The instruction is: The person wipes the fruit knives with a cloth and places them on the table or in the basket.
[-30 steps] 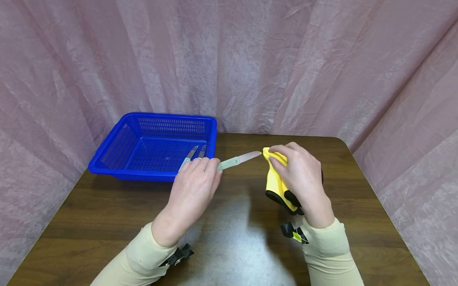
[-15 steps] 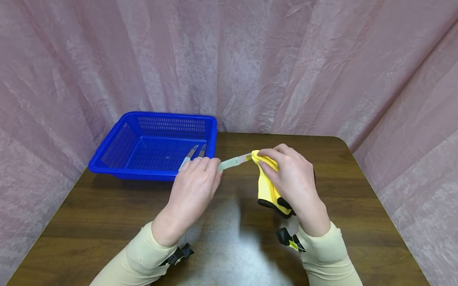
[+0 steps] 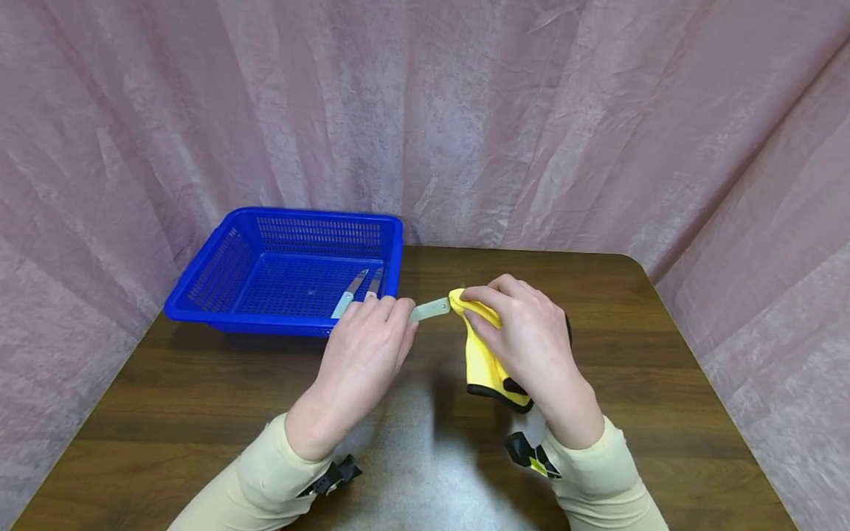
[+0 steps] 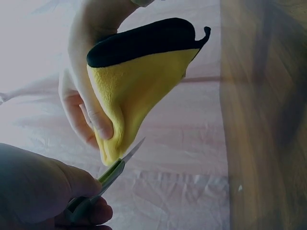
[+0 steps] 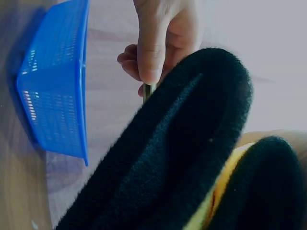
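My left hand [image 3: 365, 343] grips a folding knife by its pale green handle [image 3: 430, 310], just right of the blue basket. With thumb and fingers my right hand [image 3: 524, 339] pinches a yellow cloth [image 3: 485, 361] with black edging. The pinched corner of cloth meets the blade near the handle, and in the head view it hides the blade. Part of the blade [image 4: 134, 150] shows beside the cloth in the left wrist view. Black edging [image 5: 158, 148] fills much of the right wrist view, where the fingers of the left hand [image 5: 153, 52] appear behind it.
A blue plastic basket [image 3: 232, 318] stands at the left on the brown wooden table [image 3: 199, 413]. Inside its near right corner lie two more knives, one with a pale green handle [image 3: 344, 302] and one partly hidden [image 3: 375, 280]. A pink curtain [image 3: 451, 125] hangs behind.
My right hand has moved left with the cloth, from the knife's tip along the blade to the handle end. The left hand has barely shifted.
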Tool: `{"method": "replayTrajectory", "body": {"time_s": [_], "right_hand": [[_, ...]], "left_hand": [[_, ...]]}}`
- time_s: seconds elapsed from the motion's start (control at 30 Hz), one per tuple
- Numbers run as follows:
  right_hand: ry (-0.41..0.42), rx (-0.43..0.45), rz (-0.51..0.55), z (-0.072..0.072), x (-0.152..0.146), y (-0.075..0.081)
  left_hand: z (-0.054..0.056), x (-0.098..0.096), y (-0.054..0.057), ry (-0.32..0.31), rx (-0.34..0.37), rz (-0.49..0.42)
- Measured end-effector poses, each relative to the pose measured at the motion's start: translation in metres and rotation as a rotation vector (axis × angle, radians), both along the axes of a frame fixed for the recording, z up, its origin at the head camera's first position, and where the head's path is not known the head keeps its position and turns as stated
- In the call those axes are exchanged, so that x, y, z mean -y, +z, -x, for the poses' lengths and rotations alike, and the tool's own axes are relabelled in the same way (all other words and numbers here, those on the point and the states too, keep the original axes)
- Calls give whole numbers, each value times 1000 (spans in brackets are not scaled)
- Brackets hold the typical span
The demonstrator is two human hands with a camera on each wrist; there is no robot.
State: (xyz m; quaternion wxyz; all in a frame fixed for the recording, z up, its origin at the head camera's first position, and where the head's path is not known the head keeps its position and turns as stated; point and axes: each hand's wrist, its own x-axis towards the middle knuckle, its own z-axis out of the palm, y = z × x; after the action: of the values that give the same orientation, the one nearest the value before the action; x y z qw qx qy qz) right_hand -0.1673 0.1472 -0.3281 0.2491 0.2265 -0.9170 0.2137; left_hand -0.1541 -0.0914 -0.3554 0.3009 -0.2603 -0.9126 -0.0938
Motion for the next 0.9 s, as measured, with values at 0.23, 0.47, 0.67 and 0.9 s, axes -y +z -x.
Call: {"method": "replayTrajectory", "body": {"time_s": [0.23,0.47,0.67,0.9], "right_hand": [[-3,19,-16,0,1,-1],[-8,15,-21,1,1,-1],[-9,13,-17,3,-2,-2],[-34,23,-16,6,-6,-3]], "left_hand": [[-1,0,-1,-1,-6,6],[-1,-1,-1,-1,-17,7],[-1,0,-1,-4,-16,5],[0,1,-2,-10,-26,-1]]}}
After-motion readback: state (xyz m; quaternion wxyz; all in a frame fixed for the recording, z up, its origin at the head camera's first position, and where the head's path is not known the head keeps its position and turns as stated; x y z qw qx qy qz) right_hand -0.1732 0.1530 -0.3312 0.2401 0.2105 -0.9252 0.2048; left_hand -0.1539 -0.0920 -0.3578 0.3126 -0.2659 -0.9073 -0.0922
